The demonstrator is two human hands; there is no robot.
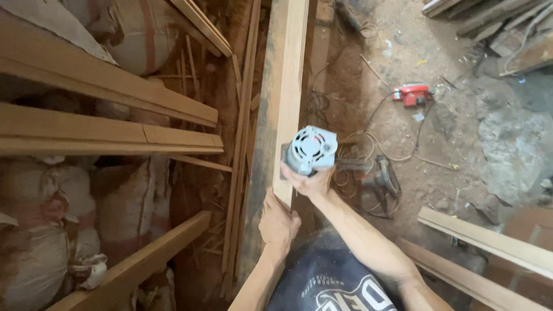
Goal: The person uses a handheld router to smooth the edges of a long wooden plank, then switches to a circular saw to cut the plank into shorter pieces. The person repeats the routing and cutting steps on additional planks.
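Observation:
A long wooden board (288, 75) runs away from me down the middle of the view. My right hand (308, 181) grips a grey electric router (310, 151) that sits on the board's near part. My left hand (277, 223) presses on the board's near end, just below the router. A darker, wider plank (257, 173) lies under the board along its left side.
Stacked wooden beams (109, 126) and filled sacks (46, 230) crowd the left. On the dirt floor to the right lie a red power tool (411, 94), another tool with tangled cord (377, 178), and loose planks (489, 242).

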